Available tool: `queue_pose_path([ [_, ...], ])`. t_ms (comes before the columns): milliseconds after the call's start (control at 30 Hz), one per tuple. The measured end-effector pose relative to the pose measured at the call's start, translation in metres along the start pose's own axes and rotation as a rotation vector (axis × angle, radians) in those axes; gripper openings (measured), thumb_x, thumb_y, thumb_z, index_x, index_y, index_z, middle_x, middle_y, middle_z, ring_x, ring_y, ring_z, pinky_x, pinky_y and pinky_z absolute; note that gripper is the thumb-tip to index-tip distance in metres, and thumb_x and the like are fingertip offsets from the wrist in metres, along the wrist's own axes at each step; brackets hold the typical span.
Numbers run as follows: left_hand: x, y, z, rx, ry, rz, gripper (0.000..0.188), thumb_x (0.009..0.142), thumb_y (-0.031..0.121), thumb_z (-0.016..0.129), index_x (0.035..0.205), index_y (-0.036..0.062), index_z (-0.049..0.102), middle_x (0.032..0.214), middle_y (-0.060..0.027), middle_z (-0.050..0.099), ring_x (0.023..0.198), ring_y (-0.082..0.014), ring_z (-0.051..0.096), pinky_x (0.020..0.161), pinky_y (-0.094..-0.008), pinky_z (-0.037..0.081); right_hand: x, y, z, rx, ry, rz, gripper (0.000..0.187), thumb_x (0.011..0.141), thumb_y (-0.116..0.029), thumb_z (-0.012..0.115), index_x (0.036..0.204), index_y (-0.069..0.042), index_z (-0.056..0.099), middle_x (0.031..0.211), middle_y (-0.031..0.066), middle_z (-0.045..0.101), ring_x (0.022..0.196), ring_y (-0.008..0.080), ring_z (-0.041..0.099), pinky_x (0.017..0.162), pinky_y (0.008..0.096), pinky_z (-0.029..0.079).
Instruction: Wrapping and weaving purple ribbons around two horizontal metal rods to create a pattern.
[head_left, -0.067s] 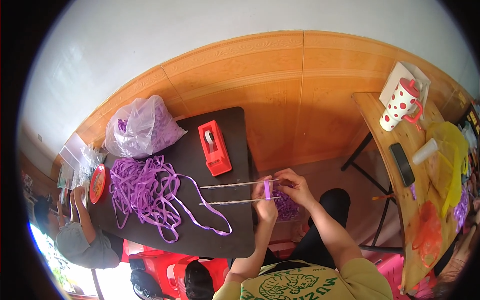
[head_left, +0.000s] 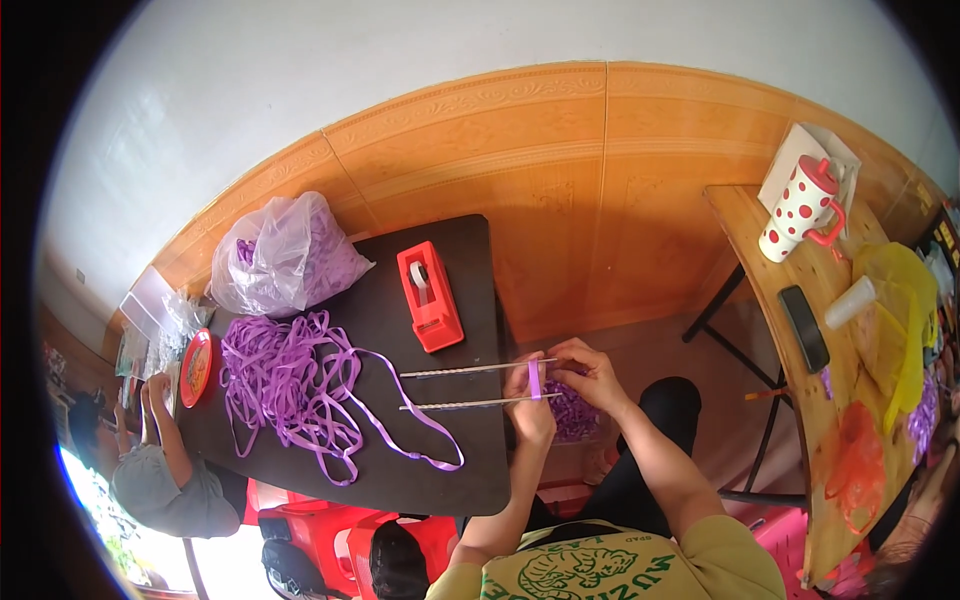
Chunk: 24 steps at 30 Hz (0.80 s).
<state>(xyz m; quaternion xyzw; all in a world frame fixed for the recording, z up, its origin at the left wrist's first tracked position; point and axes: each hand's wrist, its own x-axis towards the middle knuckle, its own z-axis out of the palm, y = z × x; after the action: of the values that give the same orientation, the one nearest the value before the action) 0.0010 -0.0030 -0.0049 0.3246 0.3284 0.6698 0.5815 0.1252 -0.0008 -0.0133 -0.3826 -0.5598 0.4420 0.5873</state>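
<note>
Two thin metal rods (head_left: 455, 371) lie roughly parallel and stick out past the right edge of the dark table. A strip of purple ribbon (head_left: 535, 380) spans both rods near their free ends. My left hand (head_left: 530, 415) is closed on the ribbon from the table side, its fingers partly hidden behind strip and rods. On the other side, my right hand (head_left: 588, 374) is closed in a pinch at the ribbon, close to the upper rod's tip. A long tail of ribbon runs from a tangled purple ribbon heap (head_left: 290, 385) across the table.
The dark table (head_left: 440, 488) bears a red tape dispenser (head_left: 431, 298), a plastic bag (head_left: 285, 255) of purple ribbon and a red plate (head_left: 196, 367). Below my hands sit purple pieces (head_left: 572, 415). A wooden table (head_left: 745, 215) holds a dotted tumbler (head_left: 800, 212) and phone (head_left: 804, 328). Another person (head_left: 175, 490) sits left.
</note>
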Motion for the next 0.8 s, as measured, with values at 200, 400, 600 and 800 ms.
queue_pose_path([
  [200,0.001,-0.004,-0.007,0.03,0.001,-0.009,0.014,0.09,0.003,0.058,0.101,-0.0025,0.064,0.105,-0.0088,0.059,0.098,-0.0173,0.056,0.089,-0.0283,0.043,-0.005,-0.002,0.007,-0.091,-0.04,-0.001,0.009,0.08,0.007,0.062,0.087,0.002,0.063,0.099,0.0063,0.058,0.092,0.0117,0.057,0.075,0.0228,0.045],
  [400,-0.013,0.007,-0.004,0.017,0.026,-0.061,0.02,0.09,0.006,0.059,0.108,0.0006,0.063,0.109,-0.0107,0.062,0.102,-0.0181,0.056,0.091,-0.0298,0.043,-0.027,0.008,0.025,0.209,-0.004,0.107,0.006,0.082,0.005,0.06,0.088,0.003,0.062,0.092,0.0044,0.059,0.088,0.0117,0.055,0.077,0.0233,0.041],
  [600,-0.034,0.013,-0.018,0.009,-0.049,-0.055,0.024,0.09,0.006,0.057,0.114,0.0004,0.06,0.109,-0.0106,0.062,0.099,-0.0177,0.059,0.088,-0.0286,0.045,-0.048,-0.004,0.055,0.452,0.123,0.202,0.011,0.086,0.003,0.058,0.095,0.0,0.063,0.091,0.0025,0.06,0.085,0.0099,0.057,0.075,0.022,0.044],
  [800,-0.054,0.042,-0.011,-0.021,-0.033,-0.207,0.024,0.089,0.004,0.054,0.112,0.0004,0.06,0.103,-0.0081,0.063,0.093,-0.0148,0.059,0.085,-0.0262,0.045,-0.062,-0.033,0.065,0.544,0.104,0.288,0.019,0.088,0.003,0.055,0.106,-0.001,0.06,0.093,0.0042,0.063,0.088,0.0107,0.06,0.076,0.021,0.046],
])
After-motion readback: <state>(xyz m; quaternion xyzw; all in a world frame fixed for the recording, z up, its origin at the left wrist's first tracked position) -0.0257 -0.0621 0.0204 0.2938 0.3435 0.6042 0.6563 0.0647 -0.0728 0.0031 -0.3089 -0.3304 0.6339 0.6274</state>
